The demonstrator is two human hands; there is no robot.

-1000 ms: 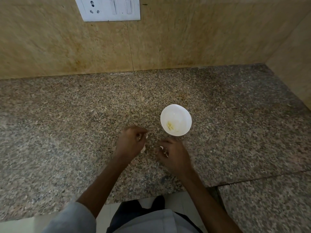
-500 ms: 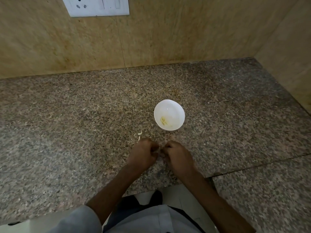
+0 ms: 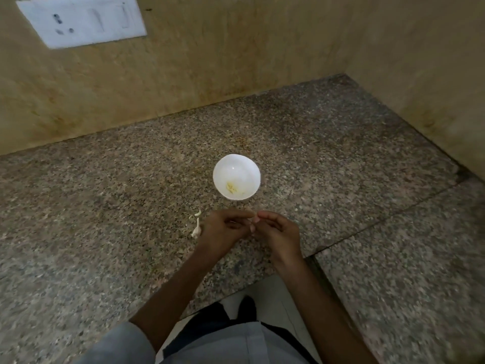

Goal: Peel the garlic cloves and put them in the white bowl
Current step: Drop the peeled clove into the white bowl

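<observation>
Two walls point(image 3: 236, 61) bound counter point(image 3: 105, 206) back and right. Left hand point(image 3: 223, 229), right hand point(image 3: 280, 232): fingers curled, jointly pinching garlic clove point(image 3: 256, 219) near white bowl point(image 3: 236, 164).

Switch plate point(image 3: 81, 21): you can read no lettering on it.
White bowl point(image 3: 236, 168): you can read no print.

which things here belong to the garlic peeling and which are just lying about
Job: bowl, yellowish scraps inside; left hand and right hand, fingertips meeting on a small pale bit, probably a clove; peels on the counter by the left hand.
Lying about: switch plate on the wall.
</observation>
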